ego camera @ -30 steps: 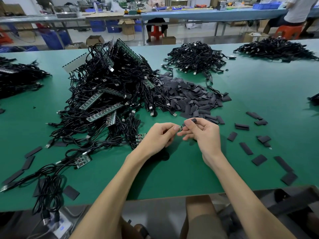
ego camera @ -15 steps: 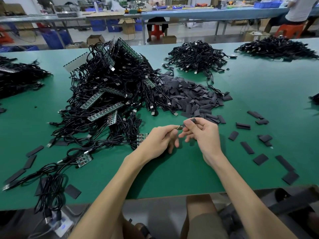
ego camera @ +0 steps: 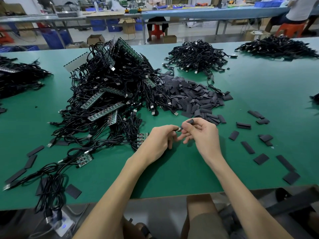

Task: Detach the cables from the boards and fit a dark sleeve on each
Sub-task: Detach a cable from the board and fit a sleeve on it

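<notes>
My left hand (ego camera: 159, 138) pinches the small board end of a cable (ego camera: 178, 129) at the middle of the green table (ego camera: 172, 175). My right hand (ego camera: 202, 133) holds a dark sleeve (ego camera: 190, 121) between thumb and forefinger, its mouth right at that cable end. The two hands nearly touch. A big tangle of black cables on green boards (ego camera: 107, 94) rises to the left. A heap of loose dark sleeves (ego camera: 191, 99) lies just behind my hands.
Finished cable piles lie at the back centre (ego camera: 198, 56), back right (ego camera: 279, 47) and far left (ego camera: 19, 76). Loose sleeves (ego camera: 260, 158) are scattered to the right and along the left front. A white power block (ego camera: 62, 225) hangs off the near edge. Other people sit at benches behind.
Both hands have stayed together at the same spot. The right hand has turned the sleeve so it now meets the cable end held by the left hand.
</notes>
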Demonstrator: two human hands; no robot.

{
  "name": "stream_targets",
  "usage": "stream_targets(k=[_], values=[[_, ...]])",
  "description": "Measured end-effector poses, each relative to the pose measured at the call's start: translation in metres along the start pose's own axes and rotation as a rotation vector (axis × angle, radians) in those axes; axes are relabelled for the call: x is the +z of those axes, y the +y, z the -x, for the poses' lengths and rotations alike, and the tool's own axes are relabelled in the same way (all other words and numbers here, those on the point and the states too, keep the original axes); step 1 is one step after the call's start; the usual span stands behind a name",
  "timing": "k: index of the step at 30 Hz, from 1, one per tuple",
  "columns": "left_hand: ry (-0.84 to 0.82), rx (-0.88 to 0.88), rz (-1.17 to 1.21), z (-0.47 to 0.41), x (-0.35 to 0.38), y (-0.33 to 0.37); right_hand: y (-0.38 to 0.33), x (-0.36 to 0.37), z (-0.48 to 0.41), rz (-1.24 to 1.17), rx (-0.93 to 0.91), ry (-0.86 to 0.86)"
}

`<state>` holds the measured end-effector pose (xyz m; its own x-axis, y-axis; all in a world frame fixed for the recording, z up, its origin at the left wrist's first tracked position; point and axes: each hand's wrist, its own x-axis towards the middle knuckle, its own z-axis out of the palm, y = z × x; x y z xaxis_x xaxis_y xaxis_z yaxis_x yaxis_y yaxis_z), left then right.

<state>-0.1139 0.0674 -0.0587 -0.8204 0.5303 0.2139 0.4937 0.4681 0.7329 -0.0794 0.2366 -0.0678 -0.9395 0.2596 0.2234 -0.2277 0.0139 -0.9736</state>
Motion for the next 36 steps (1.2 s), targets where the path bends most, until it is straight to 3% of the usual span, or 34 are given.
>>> stream_targets(k=[23, 36], values=[[0.027, -0.039, -0.009, 0.0, -0.001, 0.0, -0.004, -0.002, 0.0, -0.133, 0.054, -0.079], [0.011, 0.042, -0.004, 0.003, -0.003, 0.01, 0.0, -0.001, 0.001, -0.049, 0.015, -0.051]])
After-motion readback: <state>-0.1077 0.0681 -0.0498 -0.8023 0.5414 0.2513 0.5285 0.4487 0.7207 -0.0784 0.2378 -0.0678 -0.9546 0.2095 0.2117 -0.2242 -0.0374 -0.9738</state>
